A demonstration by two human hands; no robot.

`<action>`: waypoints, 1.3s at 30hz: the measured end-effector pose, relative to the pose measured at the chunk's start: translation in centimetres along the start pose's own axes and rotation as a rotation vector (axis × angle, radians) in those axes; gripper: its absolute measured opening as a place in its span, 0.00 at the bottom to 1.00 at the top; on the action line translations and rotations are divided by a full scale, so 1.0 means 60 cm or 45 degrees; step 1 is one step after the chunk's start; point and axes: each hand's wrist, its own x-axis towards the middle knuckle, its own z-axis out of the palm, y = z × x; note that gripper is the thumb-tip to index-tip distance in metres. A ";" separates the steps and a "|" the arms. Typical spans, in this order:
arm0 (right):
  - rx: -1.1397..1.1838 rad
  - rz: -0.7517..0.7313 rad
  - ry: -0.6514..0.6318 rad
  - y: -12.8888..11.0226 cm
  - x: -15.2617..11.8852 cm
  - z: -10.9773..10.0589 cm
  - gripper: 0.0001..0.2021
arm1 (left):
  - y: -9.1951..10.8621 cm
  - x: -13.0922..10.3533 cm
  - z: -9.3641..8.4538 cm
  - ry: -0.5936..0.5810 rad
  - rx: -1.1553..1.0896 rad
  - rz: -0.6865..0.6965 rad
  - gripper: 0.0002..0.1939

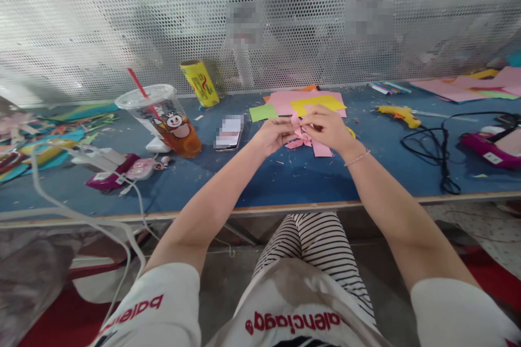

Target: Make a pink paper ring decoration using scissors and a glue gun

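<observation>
Both of my hands meet over the blue table (pixel 268 181), with a small piece of pink paper (pixel 298 126) between them. My left hand (pixel 277 134) pinches its left side, and the fingers of my right hand (pixel 323 126) close on it from the right. Pink paper scraps (pixel 299 143) lie just below my fingers. Under and behind my hands are stacked sheets: a pink sheet (pixel 280 102), a yellow sheet (pixel 336 102) and a green piece (pixel 262 113). Part of a yellow ring (pixel 351 133) shows beside my right hand.
To the left stand a phone (pixel 228 133), a tilted-looking drink cup (pixel 179 127) with a straw, and a yellow packet (pixel 201 84). A yellow glue gun (pixel 399 116) with black cable (pixel 443 154) lies right, near a purple power strip (pixel 490 152). A perforated metal panel (pixel 293 38) rises behind.
</observation>
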 end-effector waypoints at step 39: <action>0.448 0.410 0.005 -0.026 0.007 0.012 0.08 | 0.000 0.004 -0.001 0.151 -0.116 0.160 0.02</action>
